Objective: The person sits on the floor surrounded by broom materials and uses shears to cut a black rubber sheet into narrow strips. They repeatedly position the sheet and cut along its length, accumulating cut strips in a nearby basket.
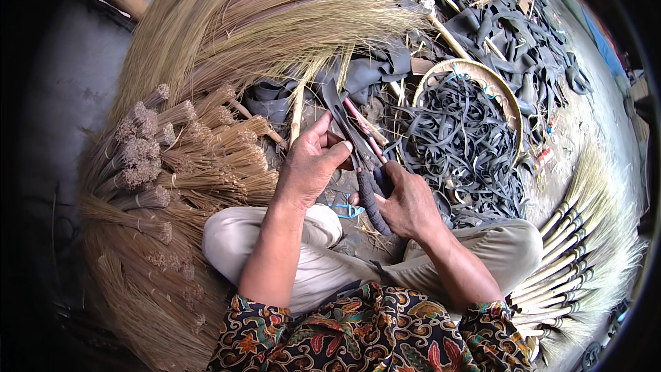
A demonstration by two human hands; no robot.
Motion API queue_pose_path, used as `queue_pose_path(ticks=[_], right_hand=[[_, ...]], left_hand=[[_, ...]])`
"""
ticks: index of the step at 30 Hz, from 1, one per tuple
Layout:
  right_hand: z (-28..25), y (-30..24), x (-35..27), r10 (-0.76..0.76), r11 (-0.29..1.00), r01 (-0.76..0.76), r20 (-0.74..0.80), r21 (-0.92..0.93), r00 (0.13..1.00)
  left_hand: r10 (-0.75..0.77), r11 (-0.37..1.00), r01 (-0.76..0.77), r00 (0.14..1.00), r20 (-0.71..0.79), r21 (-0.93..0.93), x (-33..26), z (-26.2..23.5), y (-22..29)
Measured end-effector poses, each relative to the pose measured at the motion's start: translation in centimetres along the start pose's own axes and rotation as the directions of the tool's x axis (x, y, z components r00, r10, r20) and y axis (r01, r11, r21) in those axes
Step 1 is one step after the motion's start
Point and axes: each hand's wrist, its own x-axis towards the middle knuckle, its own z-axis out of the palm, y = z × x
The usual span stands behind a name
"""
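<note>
Above my crossed legs, my right hand (407,201) is closed around scissors with a dark wrapped handle (372,203). Their blades point away from me and lie partly behind other dark pieces. My left hand (313,162) pinches a dark rubber strip (333,100) beside the blades, thumb and forefinger together. How far the blades are apart I cannot make out. A thin reddish stick (365,129) lies just beyond the scissors, close to my right hand.
A round woven tray (513,107) heaped with cut black rubber strips (461,141) sits at right. Bundled grass stalks (206,145) fill the left, and long grass (275,21) lies beyond. Rubber scraps (509,34) cover the far right; finished-looking brooms (564,248) fan out near right.
</note>
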Motion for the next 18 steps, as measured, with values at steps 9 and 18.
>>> queue_pose_path(ticks=[9,18], right_hand=[[-0.2,-0.4,0.0,-0.032,0.999,0.032,0.06,0.003,0.998],[-0.2,-0.5,0.0,0.015,1.0,-0.016,0.057,0.01,0.998]], left_hand=[[0.019,0.991,-0.024,0.999,-0.041,-0.132,0.5,-1.1,0.7],[-0.018,0.986,0.014,1.0,-0.02,-0.163,0.2,-0.2,0.4]])
